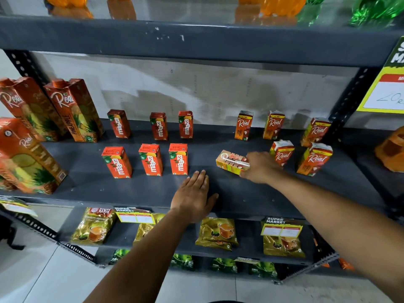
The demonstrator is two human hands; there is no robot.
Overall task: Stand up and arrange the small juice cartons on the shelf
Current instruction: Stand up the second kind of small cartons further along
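On the dark grey shelf (240, 193) several small red Maaza cartons (150, 159) stand upright in two rows at the middle. To the right several small orange Real cartons (314, 158) stand upright in two rows. One small Real carton (230, 161) lies on its side between the groups, and my right hand (260, 167) is shut on its right end. My left hand (194, 197) lies flat and open on the shelf's front part, holding nothing, just below the Maaza cartons.
Three tall Real pineapple cartons (74, 110) stand at the shelf's left end. The upper shelf (196, 38) overhangs, with orange and green bottles (282, 5) on it. Gold tea packets (218, 234) and price tags (282, 229) sit on the shelf below. A slotted upright post (349, 99) borders the right.
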